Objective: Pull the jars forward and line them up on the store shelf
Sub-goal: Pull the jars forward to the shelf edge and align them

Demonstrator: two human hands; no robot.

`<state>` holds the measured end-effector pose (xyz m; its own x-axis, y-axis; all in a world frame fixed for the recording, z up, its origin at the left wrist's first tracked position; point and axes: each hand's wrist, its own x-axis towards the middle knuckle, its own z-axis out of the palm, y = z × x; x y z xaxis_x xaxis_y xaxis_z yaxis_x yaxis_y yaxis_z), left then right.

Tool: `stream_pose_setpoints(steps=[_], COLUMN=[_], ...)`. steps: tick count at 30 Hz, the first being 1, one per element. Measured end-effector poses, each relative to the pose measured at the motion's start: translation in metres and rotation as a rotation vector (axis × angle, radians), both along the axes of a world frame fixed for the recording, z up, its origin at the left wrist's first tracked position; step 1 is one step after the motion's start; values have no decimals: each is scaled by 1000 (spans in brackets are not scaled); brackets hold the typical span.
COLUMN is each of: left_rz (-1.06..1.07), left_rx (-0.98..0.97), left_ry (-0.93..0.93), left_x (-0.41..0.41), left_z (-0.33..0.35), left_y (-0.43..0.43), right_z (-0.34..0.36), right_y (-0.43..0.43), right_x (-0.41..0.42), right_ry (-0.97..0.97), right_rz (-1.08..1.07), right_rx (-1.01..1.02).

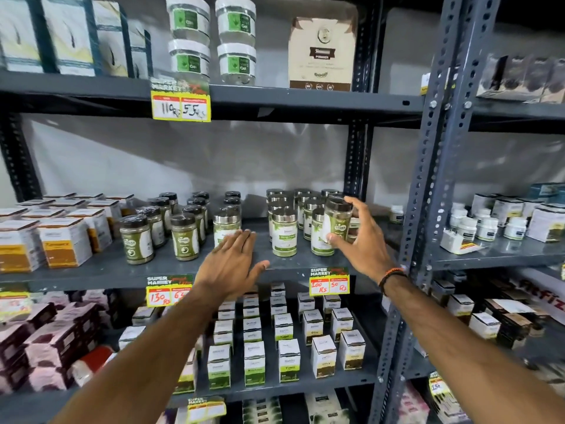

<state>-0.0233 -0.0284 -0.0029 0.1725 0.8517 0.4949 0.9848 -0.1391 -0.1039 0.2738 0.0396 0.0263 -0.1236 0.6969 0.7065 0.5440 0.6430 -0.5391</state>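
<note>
Several jars of green powder stand in rows on the middle grey shelf (171,270). Black-lidded jars (136,239) fill the left rows, silver-lidded ones (284,237) the right. My right hand (357,243) grips a black-lidded jar (336,221) at the right end, lifted and tilted above the silver-lidded jars. My left hand (232,264) is spread flat, fingers apart, over the shelf's front edge. Its fingertips touch or nearly touch a silver-lidded jar (225,226), and it holds nothing.
White and orange boxes (64,243) stand left of the jars. A perforated steel upright (428,191) rises just right of my right hand. Price tags (328,281) hang on the shelf edge. Small boxes (253,362) fill the shelf below, gel tubs (235,38) the one above.
</note>
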Motion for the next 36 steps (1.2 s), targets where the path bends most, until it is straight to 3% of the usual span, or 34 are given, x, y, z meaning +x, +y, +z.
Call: stream_pose_setpoints(steps=[13,18,25,36], left_rz=[255,305,332,260], left_rx=[59,34,-105,-131], left_ry=[-19,-58,-152,-64], left_x=[-166,-220,-261,-289], left_z=[-1,-13,-32,-45], left_y=[-70,-79,-70,-45], right_z=[-17,-28,-45,-61], right_y=[-33,-27,-18,-17], right_x=[-178,-225,-256,-265], right_ry=[-37,-57,-51,9], right_rz=[296,291,289,241], right_rx=[-31,-16,-60,-76])
